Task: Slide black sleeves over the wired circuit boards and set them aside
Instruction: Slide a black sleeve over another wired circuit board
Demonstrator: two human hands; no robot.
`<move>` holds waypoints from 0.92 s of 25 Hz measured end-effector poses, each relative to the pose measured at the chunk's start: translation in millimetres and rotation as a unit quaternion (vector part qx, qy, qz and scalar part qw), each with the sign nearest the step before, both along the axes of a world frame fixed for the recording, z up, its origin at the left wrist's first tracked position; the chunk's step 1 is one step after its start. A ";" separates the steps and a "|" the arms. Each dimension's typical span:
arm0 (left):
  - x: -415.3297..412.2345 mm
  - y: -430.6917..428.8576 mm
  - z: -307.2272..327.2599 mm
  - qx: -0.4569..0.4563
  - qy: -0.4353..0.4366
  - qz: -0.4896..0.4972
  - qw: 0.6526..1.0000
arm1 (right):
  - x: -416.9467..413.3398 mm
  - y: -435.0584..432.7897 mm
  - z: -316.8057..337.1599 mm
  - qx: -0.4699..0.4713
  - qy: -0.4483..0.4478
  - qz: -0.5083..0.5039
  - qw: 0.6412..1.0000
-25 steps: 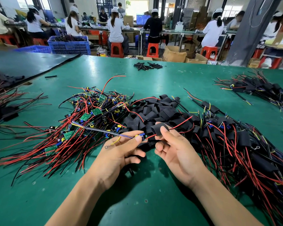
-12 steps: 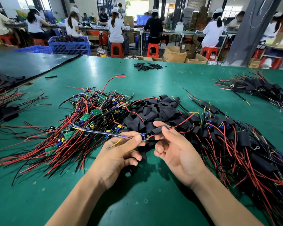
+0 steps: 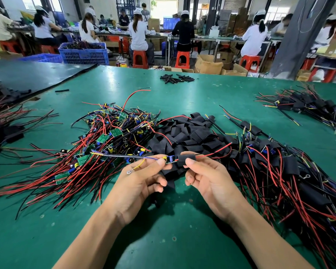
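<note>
Bright, even indoor light fills the scene. A bright opening (image 3: 167, 8) in the back wall is washed out to white, and pale streaks of glare lie on the green bench (image 3: 47, 239) near its far edge. Soft dark shadows pool on the bench under the left hand (image 3: 136, 189), the right hand (image 3: 211, 185) and both forearms. The near bench is sharp; the seated workers (image 3: 139, 33) beyond are slightly soft. Wide-angle distortion bows the far edge and tilts the grey pillar (image 3: 303, 35) at the right.

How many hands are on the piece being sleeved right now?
2. The left hand pinches the circuit board at centre; the right hand pinches the black sleeve just right of it. None hidden.
</note>
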State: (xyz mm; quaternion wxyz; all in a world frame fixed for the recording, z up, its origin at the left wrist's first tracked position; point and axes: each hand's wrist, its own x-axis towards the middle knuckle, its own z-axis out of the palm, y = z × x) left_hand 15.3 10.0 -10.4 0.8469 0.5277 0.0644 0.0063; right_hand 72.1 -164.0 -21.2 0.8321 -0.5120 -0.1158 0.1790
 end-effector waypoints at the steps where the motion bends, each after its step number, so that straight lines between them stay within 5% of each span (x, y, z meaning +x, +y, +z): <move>1: -0.2 -0.4 0.2 0.003 -0.001 0.001 1.000 | -0.4 0.4 -0.4 -0.001 0.002 0.007 1.000; 23: -1.8 1.5 -4.9 0.108 -0.045 -0.005 0.993 | -10.2 8.5 -1.8 0.012 0.040 0.031 0.999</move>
